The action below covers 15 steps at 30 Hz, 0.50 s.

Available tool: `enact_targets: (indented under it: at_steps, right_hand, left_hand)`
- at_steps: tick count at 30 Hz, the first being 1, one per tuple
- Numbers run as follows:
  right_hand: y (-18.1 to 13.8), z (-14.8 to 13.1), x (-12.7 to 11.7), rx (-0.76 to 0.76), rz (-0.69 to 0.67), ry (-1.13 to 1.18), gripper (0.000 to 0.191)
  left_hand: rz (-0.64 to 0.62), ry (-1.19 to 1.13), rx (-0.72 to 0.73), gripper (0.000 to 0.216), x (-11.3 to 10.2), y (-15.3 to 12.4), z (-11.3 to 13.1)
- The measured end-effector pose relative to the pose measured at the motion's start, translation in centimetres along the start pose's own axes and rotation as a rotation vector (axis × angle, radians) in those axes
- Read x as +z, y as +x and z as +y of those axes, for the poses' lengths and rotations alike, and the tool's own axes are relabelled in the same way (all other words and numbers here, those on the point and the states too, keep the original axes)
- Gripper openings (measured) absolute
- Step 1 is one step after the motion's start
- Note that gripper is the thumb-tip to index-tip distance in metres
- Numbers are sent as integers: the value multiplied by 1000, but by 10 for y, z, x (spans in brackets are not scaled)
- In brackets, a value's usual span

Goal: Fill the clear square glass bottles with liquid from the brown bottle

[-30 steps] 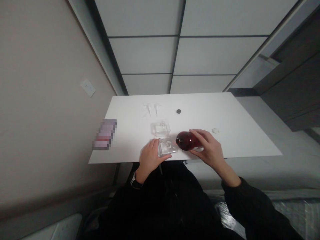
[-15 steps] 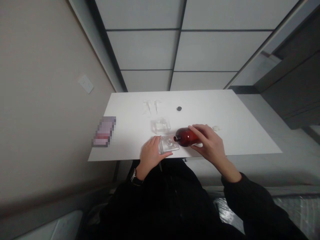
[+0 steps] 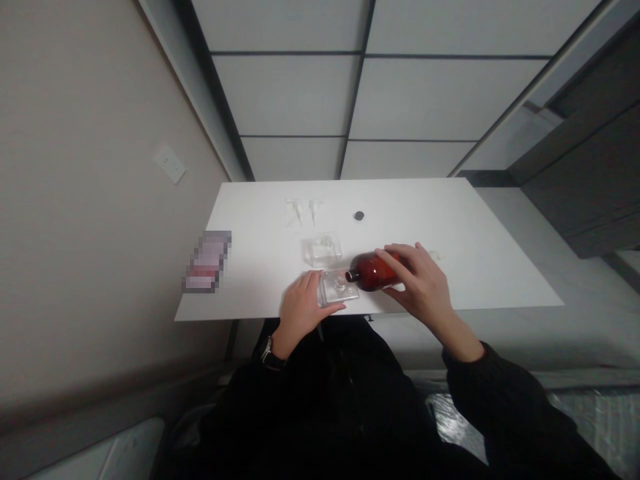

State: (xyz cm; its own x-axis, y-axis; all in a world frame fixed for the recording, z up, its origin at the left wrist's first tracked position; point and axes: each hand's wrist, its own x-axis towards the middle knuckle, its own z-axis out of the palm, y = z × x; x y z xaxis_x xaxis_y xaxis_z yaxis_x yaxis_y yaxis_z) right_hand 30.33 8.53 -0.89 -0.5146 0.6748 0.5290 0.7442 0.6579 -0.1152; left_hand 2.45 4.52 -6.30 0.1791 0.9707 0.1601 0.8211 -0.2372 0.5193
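Observation:
Tipped on its side, a dark red-brown bottle (image 3: 371, 272) is gripped by my right hand (image 3: 423, 283), its uncapped neck pointing left. That mouth hangs over the round opening of a clear square bottle (image 3: 341, 291) near the table's front edge. My left hand (image 3: 301, 305) holds the clear bottle from its left side, thumb along the front. Whether liquid flows between the two is too small to see. Just behind stands a second clear square bottle (image 3: 324, 251).
On the white table (image 3: 425, 207) are two white pump heads (image 3: 313, 209) at the back and a dark round cap (image 3: 359, 216). A small pale item (image 3: 436, 255) lies right of my right hand. A blurred-out pink item (image 3: 207, 261) rests at the left edge.
The red-brown bottle has shifted very slightly, still tilted over the clear bottle. My right hand's fingers have moved a little; my left hand stays in place.

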Motion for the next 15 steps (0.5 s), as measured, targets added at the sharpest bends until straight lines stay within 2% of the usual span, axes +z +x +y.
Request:
enact_targets:
  at_steps: [15]
  right_hand:
    - [7, -1, -4, -33, -6, -39, 99]
  left_hand:
    - [-8, -5, -7, 72, -2, 0, 0]
